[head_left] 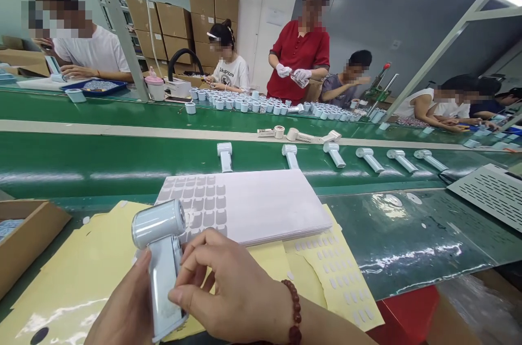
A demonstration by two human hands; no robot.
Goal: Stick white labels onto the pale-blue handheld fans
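My left hand (pixel 124 301) is wrapped round the handle of a light-blue device (pixel 163 274) shaped like a small hair dryer, with a round barrel head on top. It stands nearly upright in front of me. Against the right side of that handle, the curled fingers and thumb of my right hand (pixel 228 285) are drawn together; whatever may be between the fingertips is hidden. Behind the device lies a white stack of sheets (pixel 269 206) with rows of grey sticker shapes at its left. Yellow backing sheets (pixel 77 263) spread under my hands, and one yellow sheet (pixel 346 280) carries rows of small pale stickers.
Several similar light-blue devices (pixel 369 160) lie on the green conveyor belt (pixel 101 165). Beyond are many small blue cups (pixel 244 107) and several co-workers. A cardboard box (pixel 32 242) stands at left, a perforated metal panel (pixel 489 195) at right.
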